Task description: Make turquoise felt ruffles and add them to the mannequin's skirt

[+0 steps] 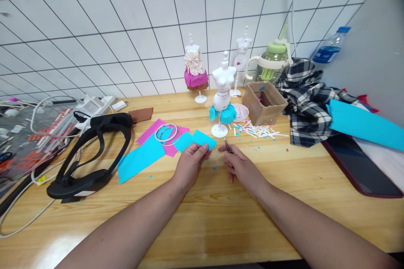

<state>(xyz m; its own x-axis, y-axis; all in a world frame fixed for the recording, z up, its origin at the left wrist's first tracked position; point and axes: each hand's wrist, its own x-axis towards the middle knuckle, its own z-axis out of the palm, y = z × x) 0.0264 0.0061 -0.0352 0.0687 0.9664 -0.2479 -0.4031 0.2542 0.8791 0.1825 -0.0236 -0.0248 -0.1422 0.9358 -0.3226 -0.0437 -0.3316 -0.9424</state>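
Observation:
Between the thumb and fingers of my left hand is a small piece of blue crepe paper. Just to its right, my right hand is closed around what looks like a pair of scissors; only the dark blade end shows, pointing up toward the paper. Behind both hands stands a white mini mannequin on a round base, with puffed blue crepe paper around its hips. More blue paper and pink paper lie left of my hands, with a white ring-shaped roll of tape on top.
A dressed mannequin and a bare one stand by the tiled wall. To the right are a cardboard box, white paper strips, a green-lidded jug, checked cloth and a tablet. A black headset lies left.

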